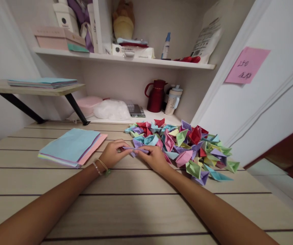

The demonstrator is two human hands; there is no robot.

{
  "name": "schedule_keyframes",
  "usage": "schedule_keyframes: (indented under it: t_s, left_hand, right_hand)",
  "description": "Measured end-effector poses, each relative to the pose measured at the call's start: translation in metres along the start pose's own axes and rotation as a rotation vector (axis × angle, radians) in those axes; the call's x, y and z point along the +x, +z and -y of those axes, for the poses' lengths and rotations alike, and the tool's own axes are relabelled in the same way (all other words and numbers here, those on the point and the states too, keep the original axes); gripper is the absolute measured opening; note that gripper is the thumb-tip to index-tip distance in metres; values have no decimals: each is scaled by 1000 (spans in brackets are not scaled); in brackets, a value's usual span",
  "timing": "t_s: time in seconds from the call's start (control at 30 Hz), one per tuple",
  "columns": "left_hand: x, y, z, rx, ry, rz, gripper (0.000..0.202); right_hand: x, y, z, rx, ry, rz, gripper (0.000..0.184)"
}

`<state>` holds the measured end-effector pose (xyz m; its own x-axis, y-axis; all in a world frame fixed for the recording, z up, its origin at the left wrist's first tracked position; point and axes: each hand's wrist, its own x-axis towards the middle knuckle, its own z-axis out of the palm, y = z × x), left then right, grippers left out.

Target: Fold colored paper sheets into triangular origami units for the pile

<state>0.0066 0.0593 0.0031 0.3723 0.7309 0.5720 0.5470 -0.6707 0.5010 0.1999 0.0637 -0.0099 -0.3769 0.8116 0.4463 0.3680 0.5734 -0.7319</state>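
Hands meet at mid-desk (136, 211). Left hand (112, 154) and right hand (155, 158) each pinch an end of a purple folded paper (135, 149), both grips clenched on it, held just above the wood. Pile of folded paper boats (184, 149) lies just right of the hands. Stack of flat coloured sheets (71, 148) sits to the left. Bracelet (100, 166) on left wrist.

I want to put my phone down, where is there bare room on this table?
The table is bare near you, between your forearms, and left, in front of the paper stack. Crowded: the folded paper pile beside your right hand.
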Motion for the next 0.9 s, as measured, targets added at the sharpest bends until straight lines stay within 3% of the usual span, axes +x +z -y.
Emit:
schedule_keyframes:
  t_s: [0.1, 0.27, 0.43, 0.57, 0.73, 0.9]
  left_hand:
    - [-1, 2, -2, 29, 54, -34, 15]
    - [-3, 4, -7, 3, 103, 56, 22]
    - [-4, 3, -7, -11, 97, 68, 14]
    - [-4, 2, -7, -25, 85, 34, 13]
    - [-6, 4, -7, -101, 18, -3, 19]
    - [-9, 5, -11, -194, -67, 14, 26]
  right_hand:
    - [-1, 1, 3, -85, -7, -19, 24]
    - [-5, 4, 9, -218, -66, -5, 17]
    - [-8, 5, 11, -291, -36, -30, 22]
    - [-9, 5, 11, -238, -62, -30, 25]
    - [-6, 4, 6, -172, -137, -137, 17]
    - [-1, 5, 1, 6, -68, -152, 27]
